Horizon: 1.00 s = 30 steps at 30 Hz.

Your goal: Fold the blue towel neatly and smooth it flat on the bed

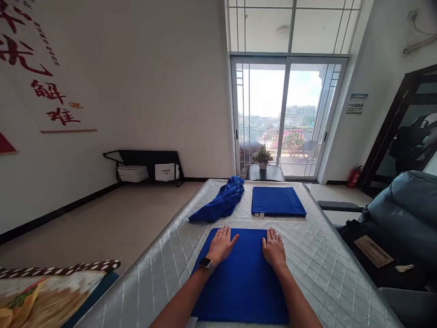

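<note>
A flat blue cloth (244,282) lies spread on the quilted silver-white mattress (317,269) in front of me. My left hand (221,245) rests palm down near its far left corner, fingers out and thumb apart; a smartwatch is on that wrist. Near the far right corner, my right hand (273,246) also lies flat with outstretched fingers. Beyond the hands, a neatly folded blue cloth (278,201) sits to the right, a small white tag at its near edge. Left of it is a crumpled blue cloth (221,201).
Past the mattress, a potted plant (262,156) stands on a dark chair before glass sliding doors. A dark armchair (403,205) is close on the right. A patterned blanket (44,291) lies lower left. Along the wall is a black shelf (150,158) with white boxes.
</note>
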### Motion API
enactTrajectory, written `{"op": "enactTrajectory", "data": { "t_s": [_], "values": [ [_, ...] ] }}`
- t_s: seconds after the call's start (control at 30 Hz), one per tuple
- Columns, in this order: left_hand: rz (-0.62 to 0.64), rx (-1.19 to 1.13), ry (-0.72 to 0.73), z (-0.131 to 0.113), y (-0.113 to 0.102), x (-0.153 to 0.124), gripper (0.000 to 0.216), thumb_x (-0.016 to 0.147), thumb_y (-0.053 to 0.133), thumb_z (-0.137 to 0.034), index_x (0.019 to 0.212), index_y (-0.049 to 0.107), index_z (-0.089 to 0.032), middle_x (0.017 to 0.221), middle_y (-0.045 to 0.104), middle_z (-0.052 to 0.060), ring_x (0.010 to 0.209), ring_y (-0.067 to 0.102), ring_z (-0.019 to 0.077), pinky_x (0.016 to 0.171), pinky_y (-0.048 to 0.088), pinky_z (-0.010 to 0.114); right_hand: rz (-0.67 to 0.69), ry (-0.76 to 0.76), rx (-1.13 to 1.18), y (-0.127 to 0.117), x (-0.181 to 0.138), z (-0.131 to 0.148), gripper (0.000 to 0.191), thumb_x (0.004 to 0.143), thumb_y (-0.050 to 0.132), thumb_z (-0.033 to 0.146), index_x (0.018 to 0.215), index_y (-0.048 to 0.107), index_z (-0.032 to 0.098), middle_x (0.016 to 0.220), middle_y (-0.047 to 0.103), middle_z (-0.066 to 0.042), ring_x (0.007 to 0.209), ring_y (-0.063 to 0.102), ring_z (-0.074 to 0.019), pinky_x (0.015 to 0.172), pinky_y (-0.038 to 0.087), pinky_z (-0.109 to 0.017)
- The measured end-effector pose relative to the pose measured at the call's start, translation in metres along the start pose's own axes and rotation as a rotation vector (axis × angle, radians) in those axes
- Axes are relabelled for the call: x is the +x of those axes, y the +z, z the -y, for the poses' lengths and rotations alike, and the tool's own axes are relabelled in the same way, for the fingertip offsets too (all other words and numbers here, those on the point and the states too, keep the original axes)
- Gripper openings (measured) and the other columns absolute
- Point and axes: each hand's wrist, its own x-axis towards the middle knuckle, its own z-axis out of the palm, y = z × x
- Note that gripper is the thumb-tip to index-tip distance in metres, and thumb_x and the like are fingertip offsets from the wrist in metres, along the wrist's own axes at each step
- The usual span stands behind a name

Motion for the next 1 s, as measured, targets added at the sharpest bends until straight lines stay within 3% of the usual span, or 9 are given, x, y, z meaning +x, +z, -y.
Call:
{"op": "enactTrajectory", "data": {
  "t_s": [0.17,0.23,0.3,0.43,0.57,0.8,0.9,1.0],
  "values": [
    [0.023,-0.094,0.259,-0.113,0.027,0.017,0.074,0.098,0.011,-0.062,0.149,0.038,-0.015,0.154,0.042,0.009,0.144,0.035,0.0185,0.119,0.028,0.034,0.001,-0.032,0.0,0.001,-0.002,-0.005,0.06,0.097,0.026,0.027,0.154,0.026,0.01,0.161,0.021,-0.009,0.149,0.012,-0.0191,0.12,0.004,-0.037],
    [0.012,-0.122,0.284,-0.139,0.036,0.02,0.07,0.1,0.005,-0.055,0.151,0.034,-0.016,0.155,0.04,0.007,0.144,0.034,0.0151,0.118,0.029,0.031,0.005,-0.047,-0.005,0.001,-0.003,-0.007,0.061,0.095,0.029,0.021,0.154,0.026,0.011,0.161,0.019,-0.008,0.149,0.012,-0.0181,0.12,0.004,-0.035],
    [0.005,-0.133,0.274,-0.147,0.04,0.022,0.069,0.101,0.002,-0.051,0.152,0.031,-0.014,0.155,0.04,0.008,0.144,0.034,0.0145,0.118,0.03,0.031,0.006,-0.049,-0.009,0.002,-0.004,-0.009,0.062,0.093,0.03,0.018,0.155,0.024,0.012,0.162,0.018,-0.008,0.149,0.012,-0.018,0.12,0.004,-0.034],
    [0.014,-0.106,0.24,-0.119,0.04,0.019,0.072,0.1,0.008,-0.057,0.151,0.032,-0.013,0.155,0.039,0.009,0.145,0.032,0.0176,0.12,0.027,0.035,-0.002,-0.033,-0.007,0.001,-0.002,-0.006,0.059,0.096,0.026,0.021,0.154,0.026,0.01,0.161,0.022,-0.01,0.149,0.013,-0.0195,0.12,0.006,-0.038],
    [0.009,-0.051,0.158,-0.071,0.035,0.012,0.075,0.098,0.011,-0.061,0.152,0.031,-0.012,0.156,0.036,0.01,0.147,0.028,0.0216,0.121,0.024,0.041,0.007,-0.018,0.001,0.0,0.0,-0.002,0.06,0.099,0.023,0.032,0.153,0.027,0.008,0.16,0.023,-0.012,0.149,0.015,-0.02,0.12,0.006,-0.038],
    [-0.006,0.018,-0.012,0.016,0.017,-0.006,0.082,0.096,0.011,-0.066,0.153,0.026,-0.01,0.158,0.032,0.012,0.148,0.024,0.0242,0.121,0.022,0.044,0.014,0.0,0.016,0.001,0.0,-0.003,0.061,0.099,0.02,0.034,0.155,0.023,0.01,0.161,0.021,-0.009,0.149,0.012,-0.0178,0.121,0.005,-0.038],
    [-0.033,0.019,-0.07,0.036,0.014,-0.013,0.085,0.095,0.01,-0.067,0.153,0.026,-0.007,0.158,0.029,0.014,0.148,0.025,0.0261,0.121,0.021,0.045,0.022,-0.004,-0.004,0.0,0.0,-0.004,0.061,0.099,0.02,0.035,0.155,0.023,0.011,0.161,0.021,-0.008,0.149,0.013,-0.0176,0.121,0.006,-0.038],
    [-0.068,0.01,-0.095,0.04,0.014,-0.016,0.087,0.094,0.01,-0.068,0.152,0.028,-0.006,0.158,0.03,0.014,0.147,0.026,0.0263,0.121,0.022,0.044,0.026,-0.006,-0.03,-0.003,0.0,-0.003,0.061,0.099,0.021,0.035,0.155,0.024,0.01,0.16,0.023,-0.008,0.149,0.014,-0.0176,0.121,0.007,-0.038]
  ]
}}
